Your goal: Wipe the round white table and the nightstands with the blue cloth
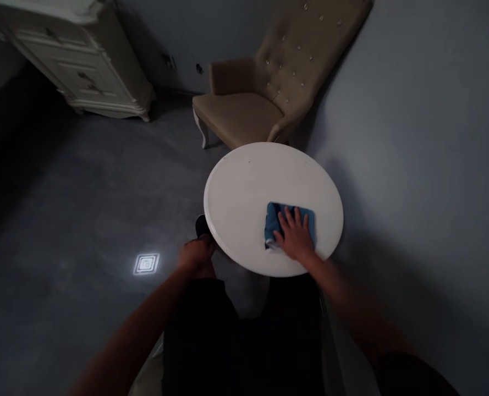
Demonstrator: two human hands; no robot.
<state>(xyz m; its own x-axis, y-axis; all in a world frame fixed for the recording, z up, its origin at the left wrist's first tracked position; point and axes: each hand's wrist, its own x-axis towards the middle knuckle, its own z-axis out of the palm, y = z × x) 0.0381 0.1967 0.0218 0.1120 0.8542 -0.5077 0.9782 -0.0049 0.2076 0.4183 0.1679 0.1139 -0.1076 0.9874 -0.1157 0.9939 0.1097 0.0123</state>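
Note:
A folded blue cloth with dark patches and a whitish lower corner lies on a round white table. Flat on top of this cloth, toward the table's near right side, is my right hand, its fingers spread. My left hand is closed, low by my knee and just outside the table's left rim. Its fingers curl downward, and whether anything is in them is hidden. A few tiny dark specks show near the table's far edge.
Beyond the table stands a tan armchair with a buttoned back. A white carved cabinet is at the back left. The grey wall runs close along the right. A bright square light pattern falls on the dark floor.

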